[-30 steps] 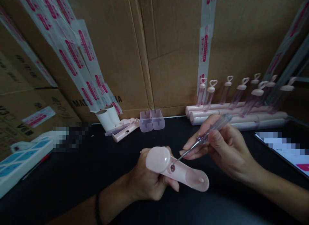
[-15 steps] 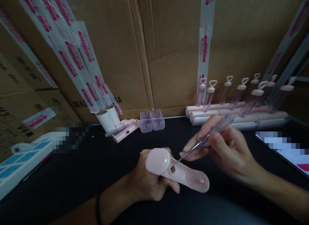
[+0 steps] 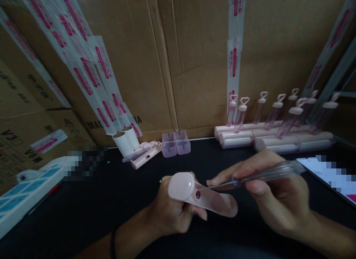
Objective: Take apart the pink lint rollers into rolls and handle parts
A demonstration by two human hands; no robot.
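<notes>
My left hand (image 3: pixel 172 210) is wrapped round a pale pink plastic part (image 3: pixel 218 203), which has a rounded cap-like end and a scooped channel with a small dark hole. In my right hand (image 3: pixel 280 192) is a screwdriver (image 3: pixel 267 173) with a clear handle, gripped between thumb and fingers. Its thin metal shaft slants down to the left, and the tip lies by the dark hole; whether it touches the part I cannot tell.
Behind my left hand lie white tubes (image 3: pixel 123 144), a similar pink piece (image 3: pixel 141 159) and two translucent pink boxes (image 3: pixel 183 144). Pink cylinders (image 3: pixel 236 139) and several clear tubes with heart-shaped tops (image 3: pixel 241 114) stand back right. A power strip (image 3: pixel 41 184) and a lit screen (image 3: pixel 330 173) flank the table.
My right hand has shifted right and swung the screwdriver handle lower, so its shaft lies flatter. My left hand holds the pink part in nearly the same place, its scooped end slightly turned.
</notes>
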